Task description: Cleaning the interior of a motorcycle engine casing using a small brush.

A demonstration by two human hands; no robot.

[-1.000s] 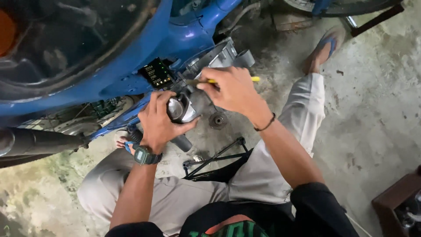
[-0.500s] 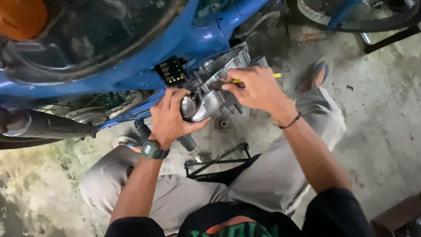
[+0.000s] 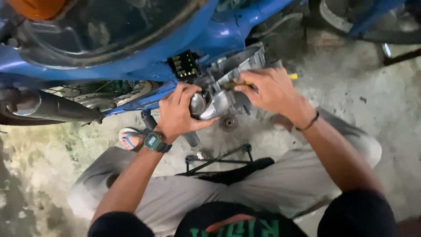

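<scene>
I squat beside a blue motorbike (image 3: 131,57) and look down at its grey engine case (image 3: 237,66). My left hand (image 3: 177,114), with a square watch on the wrist, grips a shiny round metal engine part (image 3: 206,104) from the left. My right hand (image 3: 272,90), with a dark band at the wrist, is closed around a yellow-handled screwdriver (image 3: 291,77); its shaft points left into the engine. The tip is hidden among the metal parts.
A chrome exhaust pipe (image 3: 48,107) runs along the left. A small round metal part (image 3: 229,123) lies on the concrete floor under the engine. A black wire stand (image 3: 219,159) sits by my knees. A wheel (image 3: 368,22) is at the top right.
The view has drifted so the bike and both hands sit further right and lower in frame. Both hands keep their grip at the engine; my right foot has dropped out of sight.
</scene>
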